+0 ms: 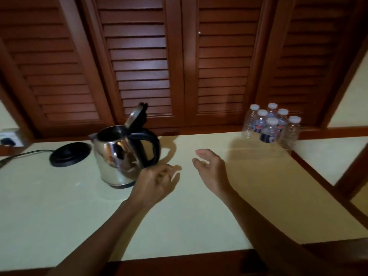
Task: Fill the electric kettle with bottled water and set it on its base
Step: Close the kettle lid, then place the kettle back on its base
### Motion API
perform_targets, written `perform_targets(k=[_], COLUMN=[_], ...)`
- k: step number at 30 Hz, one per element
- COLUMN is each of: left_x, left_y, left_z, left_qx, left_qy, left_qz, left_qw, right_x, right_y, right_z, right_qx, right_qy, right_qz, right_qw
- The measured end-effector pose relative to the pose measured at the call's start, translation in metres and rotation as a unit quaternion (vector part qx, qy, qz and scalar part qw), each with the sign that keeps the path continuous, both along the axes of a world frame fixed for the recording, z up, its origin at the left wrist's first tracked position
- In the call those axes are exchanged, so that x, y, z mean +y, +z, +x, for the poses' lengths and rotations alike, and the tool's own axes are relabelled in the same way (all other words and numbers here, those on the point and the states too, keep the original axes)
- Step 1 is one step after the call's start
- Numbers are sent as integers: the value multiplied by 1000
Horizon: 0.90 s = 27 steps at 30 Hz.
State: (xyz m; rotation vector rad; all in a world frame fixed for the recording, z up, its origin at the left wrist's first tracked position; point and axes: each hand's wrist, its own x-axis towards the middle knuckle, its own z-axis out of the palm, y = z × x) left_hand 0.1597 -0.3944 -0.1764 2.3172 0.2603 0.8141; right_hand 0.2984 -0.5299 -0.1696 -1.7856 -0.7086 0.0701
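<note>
A steel electric kettle (pixel 117 156) with a black handle stands on the pale counter (pixel 59 196), its lid tilted up and open. Its round black base (pixel 68 154) lies just to its left, with a cord running off left. Several clear water bottles (pixel 270 126) with white caps stand in a cluster at the back right. My left hand (pixel 157 184) hovers just right of the kettle's bottom, fingers loosely curled, holding nothing. My right hand (pixel 211 168) is held above the counter between kettle and bottles, fingers relaxed and empty.
Brown louvred wooden doors (pixel 179 66) rise behind the counter. A wall socket with a plug (pixel 9 138) sits at the far left. The counter's dark wooden edge (pixel 179 263) runs along the front, and a lower ledge lies to the right.
</note>
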Motion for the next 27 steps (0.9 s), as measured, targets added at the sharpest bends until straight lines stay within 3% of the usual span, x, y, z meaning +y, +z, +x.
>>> perform_targets(k=[4,7,14,21,24,27], left_x=[35,68,130,180,186,182], left_y=[10,14,22,27,36,39], left_z=[-62,-91,-119,-110,-103,-98], left_qx=[11,7,-54,-40,-28,-11], left_qy=[72,130,197,118,35,-20], left_qz=[-41,-84,-158,-234,-277,-264], left_qw=[996,988,966,964,960,964], right_x=[66,105,149,149,136,122], right_y=[26,45,54,47,48,55], right_z=[-43,-73,-103,-87,-78,-65], right_qx=[15,-6,-121,-80,-90,-94], right_qy=[50,34,-60,-73,-30,33], right_qz=[85,112,-53,-4,-1,-42], right_qw=[995,993,990,994,995,994])
